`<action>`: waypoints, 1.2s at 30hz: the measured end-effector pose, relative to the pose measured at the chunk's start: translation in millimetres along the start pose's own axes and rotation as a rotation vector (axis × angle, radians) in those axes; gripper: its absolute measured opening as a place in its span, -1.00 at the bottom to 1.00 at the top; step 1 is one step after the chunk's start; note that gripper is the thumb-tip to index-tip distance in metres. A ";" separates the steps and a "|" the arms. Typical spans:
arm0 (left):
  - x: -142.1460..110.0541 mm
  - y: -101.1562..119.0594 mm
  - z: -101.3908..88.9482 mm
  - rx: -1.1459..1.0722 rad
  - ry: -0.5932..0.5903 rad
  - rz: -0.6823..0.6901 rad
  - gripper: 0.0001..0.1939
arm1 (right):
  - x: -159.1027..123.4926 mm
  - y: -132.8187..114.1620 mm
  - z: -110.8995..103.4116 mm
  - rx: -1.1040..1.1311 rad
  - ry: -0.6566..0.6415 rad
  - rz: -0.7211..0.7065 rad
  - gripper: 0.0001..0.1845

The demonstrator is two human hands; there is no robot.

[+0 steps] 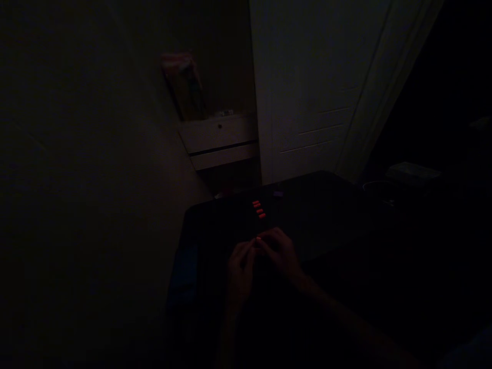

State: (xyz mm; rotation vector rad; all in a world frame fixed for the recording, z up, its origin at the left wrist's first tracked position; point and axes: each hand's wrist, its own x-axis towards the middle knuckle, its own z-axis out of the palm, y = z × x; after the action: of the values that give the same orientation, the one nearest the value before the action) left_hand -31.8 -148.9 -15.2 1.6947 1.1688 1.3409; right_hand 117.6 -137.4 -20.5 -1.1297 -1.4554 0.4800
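Note:
The scene is very dark. My left hand [240, 267] and my right hand [283, 251] meet above the near part of a dark table [311, 215], fingertips almost touching. Between them shows a small bright orange-red piece [259, 239], pinched by my right fingers. The fingers of my left hand are also pressed together beside it; what they grip, if anything, is too dark to make out. Just beyond my hands, several short orange-red cylinders [260, 210] lie in a row on the tabletop.
A small purplish object [278, 194] lies near the table's far edge. At the left edge is a dark blue item [184, 271]. Behind stand a pale door [307, 102] and a drawer unit [219, 133] with a bag-like thing [184, 84] on top. A wall rises at left.

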 end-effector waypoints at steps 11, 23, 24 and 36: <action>-1.2 0.6 1.8 0.028 -0.020 0.003 -0.74 | -1.9 6.8 1.1 0.019 -0.038 -0.047 -0.90; -0.1 -1.5 3.3 -0.099 0.075 -0.192 -0.75 | -3.0 6.5 -0.1 0.074 -0.124 -0.054 -0.87; 0.3 -1.2 3.8 -0.117 0.088 -0.210 -0.75 | -3.0 6.2 -0.3 0.076 -0.129 -0.051 -0.87; 4.6 -1.9 0.9 -0.252 0.070 -0.303 -0.74 | -5.3 7.0 -1.3 0.107 -0.182 -0.166 -0.83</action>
State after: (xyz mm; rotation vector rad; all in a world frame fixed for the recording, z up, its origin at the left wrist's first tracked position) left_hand -31.1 -143.9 -15.5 1.2472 1.1851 1.3026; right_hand 120.6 -139.1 -28.7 -0.8907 -1.6463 0.5482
